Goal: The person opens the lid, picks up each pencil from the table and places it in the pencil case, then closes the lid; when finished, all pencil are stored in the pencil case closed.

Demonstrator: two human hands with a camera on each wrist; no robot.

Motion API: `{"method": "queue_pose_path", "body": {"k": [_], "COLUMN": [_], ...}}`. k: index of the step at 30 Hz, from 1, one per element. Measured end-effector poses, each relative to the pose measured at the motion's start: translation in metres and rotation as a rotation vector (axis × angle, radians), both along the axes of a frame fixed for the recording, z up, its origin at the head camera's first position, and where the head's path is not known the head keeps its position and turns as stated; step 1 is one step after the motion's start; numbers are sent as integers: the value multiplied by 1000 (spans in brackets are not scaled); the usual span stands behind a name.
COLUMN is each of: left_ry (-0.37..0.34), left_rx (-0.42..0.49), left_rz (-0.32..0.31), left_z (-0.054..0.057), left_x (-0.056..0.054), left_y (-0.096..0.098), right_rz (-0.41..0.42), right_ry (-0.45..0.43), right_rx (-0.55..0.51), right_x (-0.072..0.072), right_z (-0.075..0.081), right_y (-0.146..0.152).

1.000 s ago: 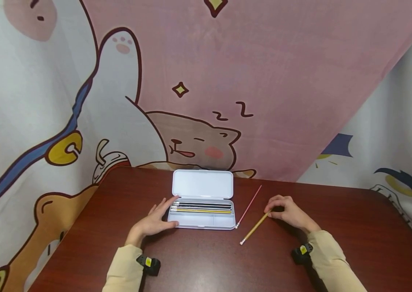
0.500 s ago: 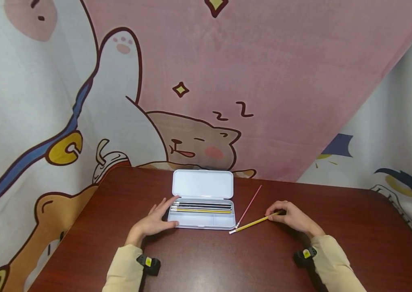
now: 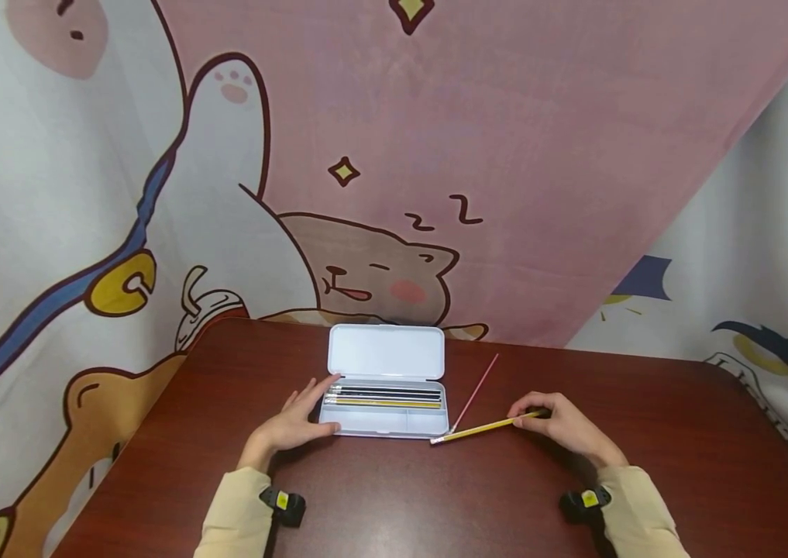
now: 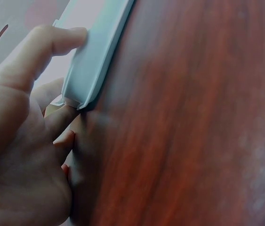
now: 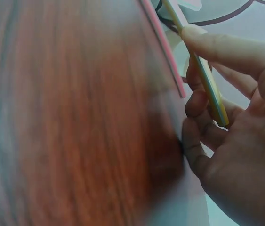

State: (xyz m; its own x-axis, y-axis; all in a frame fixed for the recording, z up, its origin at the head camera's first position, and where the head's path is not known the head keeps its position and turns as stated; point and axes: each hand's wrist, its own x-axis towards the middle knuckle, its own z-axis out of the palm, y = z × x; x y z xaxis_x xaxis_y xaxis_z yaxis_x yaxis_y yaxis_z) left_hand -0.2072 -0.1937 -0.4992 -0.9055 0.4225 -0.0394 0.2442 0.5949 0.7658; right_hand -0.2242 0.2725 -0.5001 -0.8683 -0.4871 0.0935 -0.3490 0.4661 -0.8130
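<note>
A white pencil case (image 3: 366, 422) lies with its lid raised, several pencils (image 3: 387, 399) in its rear compartment. My left hand (image 3: 289, 426) rests spread against its left end, thumb at the front corner and index finger near the hinge. In the left wrist view the thumb (image 4: 68, 40) lies on the case. My right hand (image 3: 561, 422) pinches a yellow pencil (image 3: 477, 428) between thumb and fingers near one end. Its white eraser end points left, close to the case's front right corner. In the right wrist view the held end of this pencil (image 5: 212, 94) runs across the fingers.
A thin pink pencil (image 3: 477, 389) lies slanted on the brown table (image 3: 394, 504) to the right of the case. Behind the table hangs a cartoon-printed cloth (image 3: 540, 194). Each wrist wears a small black camera.
The yellow pencil has swung from a steep slant to nearly level, its eraser end moving left towards the case. My right hand has shifted slightly right and nearer. The left hand keeps its place.
</note>
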Motion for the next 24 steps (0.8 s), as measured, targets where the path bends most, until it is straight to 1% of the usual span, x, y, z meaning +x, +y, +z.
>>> {"method": "queue_pose_path", "body": {"k": [5, 9, 17, 24], "left_ry": [5, 1, -1, -5], "left_rx": [5, 5, 0, -3], "left_rz": [-4, -6, -2, -2], "left_z": [0, 0, 2, 1], "left_x": [0, 0, 0, 0], "left_y": [0, -1, 0, 0], "right_rz": [-8, -24, -111, -159], "right_ry": [-13, 5, -12, 44], "right_rx": [-38, -65, -88, -126], "right_x": [4, 6, 6, 6], "right_z": [4, 5, 6, 5], "right_y": [-5, -9, -21, -35]}}
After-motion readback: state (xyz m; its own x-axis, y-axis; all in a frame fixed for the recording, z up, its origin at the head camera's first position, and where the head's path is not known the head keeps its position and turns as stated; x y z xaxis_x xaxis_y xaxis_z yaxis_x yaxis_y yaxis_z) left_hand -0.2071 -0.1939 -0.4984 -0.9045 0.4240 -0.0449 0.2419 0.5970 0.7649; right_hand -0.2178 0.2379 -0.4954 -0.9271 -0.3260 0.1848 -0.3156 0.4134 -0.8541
